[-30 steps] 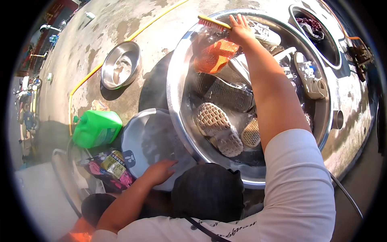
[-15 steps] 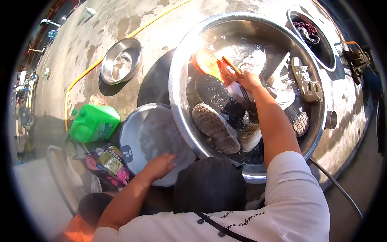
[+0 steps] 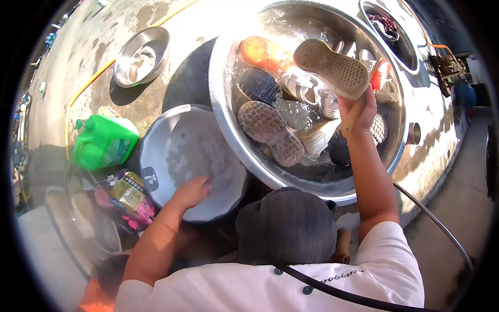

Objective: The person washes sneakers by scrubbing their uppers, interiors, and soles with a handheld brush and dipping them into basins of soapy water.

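Observation:
My right hand [image 3: 359, 110] is closed around a brown-soled shoe [image 3: 332, 67], lifted over the big metal tub with its sole up. The same hand also grips a scrub brush [image 3: 354, 118], its wooden handle crossing the palm and its red bristles beside the shoe's heel. Under the shoe, several wet shoes lie in the tub's water, among them an orange-soled one [image 3: 265, 53] and one with a tan lugged sole [image 3: 270, 131]. My left hand [image 3: 191, 192] hovers over the pale grey basin [image 3: 174, 130], fingers curled in and seemingly holding nothing.
The large metal tub [image 3: 221, 99] fills the middle right. A small steel bowl [image 3: 120, 73], green jug [image 3: 106, 141] and floral detergent bag [image 3: 127, 195] stand left. At upper right is another metal tub [image 3: 414, 60] with cloth. A dark hose [image 3: 431, 216] runs at right.
My right hand has moved right and towards me, lifting a shoe while keeping the brush. My left hand's spread fingers have curled in. The camera view has shifted.

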A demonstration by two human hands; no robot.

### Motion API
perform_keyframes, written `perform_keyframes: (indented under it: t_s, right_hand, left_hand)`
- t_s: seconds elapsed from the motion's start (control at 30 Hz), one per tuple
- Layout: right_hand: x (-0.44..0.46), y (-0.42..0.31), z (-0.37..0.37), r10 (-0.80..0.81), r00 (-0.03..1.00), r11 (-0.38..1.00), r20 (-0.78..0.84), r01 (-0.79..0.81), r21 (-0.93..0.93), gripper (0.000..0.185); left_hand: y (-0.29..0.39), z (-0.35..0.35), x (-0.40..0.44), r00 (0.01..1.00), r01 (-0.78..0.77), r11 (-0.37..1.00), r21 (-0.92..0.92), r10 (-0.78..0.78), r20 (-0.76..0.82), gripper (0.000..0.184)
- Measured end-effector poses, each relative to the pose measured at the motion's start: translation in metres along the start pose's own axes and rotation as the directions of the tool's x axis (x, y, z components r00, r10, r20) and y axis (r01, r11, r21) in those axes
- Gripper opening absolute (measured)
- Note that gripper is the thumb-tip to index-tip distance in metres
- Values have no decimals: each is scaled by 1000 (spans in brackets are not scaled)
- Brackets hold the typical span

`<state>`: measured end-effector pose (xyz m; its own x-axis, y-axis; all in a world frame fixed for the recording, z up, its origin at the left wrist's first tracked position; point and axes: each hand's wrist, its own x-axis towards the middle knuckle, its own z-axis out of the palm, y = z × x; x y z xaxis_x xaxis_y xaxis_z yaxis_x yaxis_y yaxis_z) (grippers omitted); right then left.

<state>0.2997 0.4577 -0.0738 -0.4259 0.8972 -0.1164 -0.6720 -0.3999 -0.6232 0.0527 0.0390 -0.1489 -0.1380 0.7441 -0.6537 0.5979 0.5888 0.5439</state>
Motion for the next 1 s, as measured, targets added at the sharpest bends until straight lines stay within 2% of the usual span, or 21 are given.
perform_keyframes:
  t_s: [0.03, 0.07, 0.1, 0.17, 0.2, 0.23, 0.27, 0.3, 0.37, 0.43, 0.47, 0.5, 0.53, 0.6, 0.67, 0.7, 0.73, 0.8, 0.87, 0.97, 1.0]
  right_hand:
    - [-10, -2, 13, -1, 998, 997, 58, -4, 76, 45]
    - [-18, -1, 20, -4, 998, 997, 59, -1, 75, 45]
    - [-25, 1, 24, 66, 972, 985, 227, -100, 141, 46]
    - [-38, 10, 41, 190, 870, 917, 456, -323, 236, 50]
    - [-47, 22, 51, 220, 842, 915, 492, -353, 196, 48]
    - [-50, 32, 51, 342, 738, 825, 582, -532, 190, 44]
    - [-65, 52, 61, 370, 835, 894, 408, -439, 87, 38]
    - [-76, 61, 77, 493, 764, 843, 417, -538, -12, 35]
    - [-93, 90, 91, 649, 661, 756, 376, -618, -219, 36]
    - [-107, 110, 114, 736, 599, 676, 315, -620, -399, 35]
    - [-106, 117, 114, 766, 553, 640, 328, -610, -467, 35]
    - [-100, 118, 110, 761, 567, 589, 314, -403, -700, 33]
    - [-96, 116, 101, 762, 571, 588, 306, -412, -696, 33]
    - [-92, 107, 74, 727, 661, 459, 187, -266, -848, 30]
    - [-90, 83, 36, 561, 828, 468, -15, -332, -819, 25]
    - [-94, 73, 22, 341, 933, 497, -116, -283, -820, 21]
    - [-96, 61, -4, 178, 968, 602, -174, -247, -759, 23]
    - [-102, 40, -51, -75, 918, 586, -390, -276, -762, 25]
    - [-112, 27, -86, -35, 821, 581, -570, -448, -680, 27]
    - [-105, 46, -110, -14, 842, 632, -540, -411, -657, 27]
    - [-91, 56, -105, 30, 828, 654, -560, -440, -615, 28]
  left_hand:
    - [5, -3, 1, 1000, -4, 1000, -3, 4, 0, 43]
    - [10, -7, 2, 999, -8, 991, -131, 1, -53, 43]
    - [15, -11, 3, 995, -17, 967, -254, -10, -102, 44]
    - [28, -22, 11, 998, -15, 747, -664, -31, -58, 55]
    - [43, -32, 6, 996, -86, 522, -849, 34, -80, 63]
    - [62, -43, 1, 989, -137, 249, -959, 95, -116, 72]
    - [76, -51, 0, 989, -127, 256, -958, 112, -101, 72]
    - [89, -58, 0, 962, -218, -33, -975, 162, -220, 76]
    - [90, -59, 4, 890, -257, -570, -780, 174, -421, 80]
    - [68, -65, 12, 901, -432, -414, -801, -169, -398, 78]
    - [65, -67, 9, 903, -430, -412, -803, -171, -395, 78]
    - [64, -70, 6, 871, -481, -340, -808, -292, -395, 75]
    - [59, -72, 2, 825, -517, -262, -815, -406, -393, 73]
    - [36, -74, -1, 826, -514, -235, -825, -394, -403, 70]
    - [12, -71, 1, 780, -503, -107, -857, -483, -398, 68]
    - [-9, -66, 6, 770, -500, -64, -864, -490, -409, 69]
    - [-21, -62, 8, 770, -500, -66, -863, -490, -409, 69]
    - [-40, -55, 14, 800, -254, -24, -967, -567, -196, 68]
    - [-58, -46, 22, 818, -196, -20, -980, -555, -152, 70]
    - [-79, -33, 31, 808, -58, 37, -998, -586, -69, 67]
    - [-86, -27, 35, 792, -14, 160, -987, -601, -108, 66]
